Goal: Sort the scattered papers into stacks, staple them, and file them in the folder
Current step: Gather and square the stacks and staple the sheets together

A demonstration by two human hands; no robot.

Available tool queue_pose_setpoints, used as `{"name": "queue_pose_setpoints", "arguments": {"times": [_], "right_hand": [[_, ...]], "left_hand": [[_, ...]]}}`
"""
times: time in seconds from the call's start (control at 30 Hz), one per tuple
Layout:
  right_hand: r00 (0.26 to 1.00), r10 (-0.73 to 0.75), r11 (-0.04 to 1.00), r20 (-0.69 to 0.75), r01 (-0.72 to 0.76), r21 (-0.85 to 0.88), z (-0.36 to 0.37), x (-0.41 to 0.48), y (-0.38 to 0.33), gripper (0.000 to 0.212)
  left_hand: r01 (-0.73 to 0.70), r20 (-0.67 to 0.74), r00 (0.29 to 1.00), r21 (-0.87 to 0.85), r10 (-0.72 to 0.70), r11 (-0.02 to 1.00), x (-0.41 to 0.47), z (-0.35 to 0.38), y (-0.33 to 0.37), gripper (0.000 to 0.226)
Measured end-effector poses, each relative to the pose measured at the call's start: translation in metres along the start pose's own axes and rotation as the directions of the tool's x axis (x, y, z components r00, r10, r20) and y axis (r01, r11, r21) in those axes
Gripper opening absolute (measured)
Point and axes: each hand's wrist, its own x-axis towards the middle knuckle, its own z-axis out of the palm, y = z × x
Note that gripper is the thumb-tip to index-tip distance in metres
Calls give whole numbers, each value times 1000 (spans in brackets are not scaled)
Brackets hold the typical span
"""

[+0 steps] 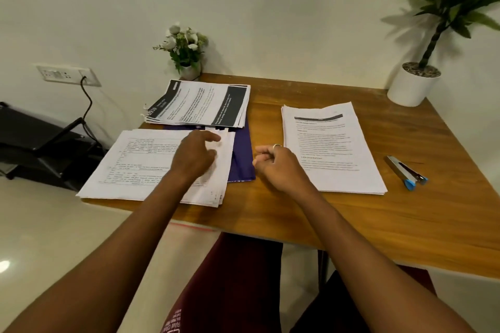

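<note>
A single wide-angle view looks from the person's head, forward and steeply down. It sits close over the near edge of the table (pixel 297 213), within arm's reach of it. Both forearms enter from the bottom corners and converge on the left hand (pixel 193 155) and right hand (pixel 276 165) near the middle. The table runs skewed, its far edge meeting the wall (pixel 270 8), which fills the upper third. The floor (pixel 40 224) shows at left, and the person's lap at the bottom centre.

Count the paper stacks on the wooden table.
3: a white stack with printed tables under the left hand, a black-banded stack behind it, a white text stack at right. Others may be hidden.
</note>
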Motion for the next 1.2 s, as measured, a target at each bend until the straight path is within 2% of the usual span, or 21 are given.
{"name": "queue_pose_setpoints", "arguments": {"times": [0.1, 0.13, 0.27, 0.4, 0.53, 0.83, 0.9, 0.97, 1.03, 1.1, 1.17, 1.2], "right_hand": [[999, 18, 998, 32, -20, 58, 28, 7, -13, 43], [999, 25, 998, 34, -27, 63, 37, 9, -18, 45], [997, 69, 997, 20, -69, 19, 65, 21, -33, 46], [979, 203, 979, -23, -203, 6, 81, 33, -48, 22], [920, 391, 912, -31, -383, 146, 86, 43, -54, 49], [859, 510, 847, 53, -512, 144, 85, 62, -63, 35], [865, 498, 855, 65, -502, 129, 89, 63, -65, 38], [889, 457, 889, -37, -458, -17, 99, 64, -59, 55], [925, 343, 908, -161, -371, -197, 109, 57, -56, 63], [950, 208, 917, -231, -272, -292, 117, 50, -52, 68], [952, 170, 944, -256, -232, -234, 121, 49, -52, 77], [945, 204, 956, -257, -249, -156, 120, 50, -54, 79]], "left_hand": [[158, 87, 980, 212, -179, 964, -1, -15, -36, 52], [172, 95, 975, 242, -200, 955, -2, -15, -45, 57], [111, 39, 992, 237, -123, 965, -8, -6, -68, 56], [108, 25, 993, 222, -116, 969, -5, -3, -72, 53], [116, 36, 991, 218, -127, 969, -2, -2, -75, 53], [100, 31, 993, 236, -110, 967, 0, 3, -83, 52], [80, 6, 996, 214, -83, 974, -3, 6, -88, 49], [48, -28, 999, 193, -44, 980, -5, 10, -92, 47], [28, -62, 998, 172, -17, 985, -8, 11, -94, 44], [5, -101, 995, 161, 11, 987, -11, 13, -95, 41], [-14, -139, 990, 176, 39, 984, -14, 16, -94, 39], [-14, -151, 988, 181, 42, 983, -16, 18, -93, 38]]}}
